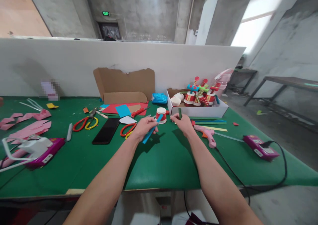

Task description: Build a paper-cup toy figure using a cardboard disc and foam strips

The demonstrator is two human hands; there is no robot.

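Note:
My left hand is closed on a blue paper strip, which slants up past the fingers. In my right hand a dark green paper strip is pinched, its end poking up above the fingers. The hands are apart, both just over the table. Between and beyond them stands a red and white paper cup, upside down. Scissors with red and yellow handles lie beside my left hand. Right of my right hand is a pink glue gun, near several coloured paper strips.
A white box with decorated cups stands behind my right hand. On the left are a black phone, pink paper pieces and more scissors. Purple power strips sit at both sides, with a cable hanging over the front edge.

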